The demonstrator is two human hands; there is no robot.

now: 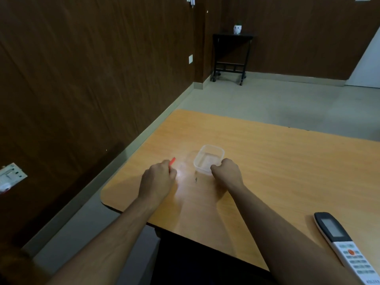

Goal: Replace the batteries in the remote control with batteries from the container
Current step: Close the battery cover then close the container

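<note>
The right hand (226, 171) grips the near rim of the clear container (208, 159), probably to steady it, near the table's (287, 161) left edge. Just left of it, the left hand (157, 177) curls round a red thing (172, 161), perhaps a battery or lid tab. The remote control (347, 247) lies face-up at the near right edge, well apart, seemingly awaiting batteries.

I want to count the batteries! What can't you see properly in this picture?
- Head view: the clear container looks empty; its see-through walls and blur make any batteries impossible to tell.
- The red thing in the left hand: mostly hidden by curled fingers.
- The right hand hides the container's near corner.
- The remote control: cut off by the frame's bottom right edge.
</note>
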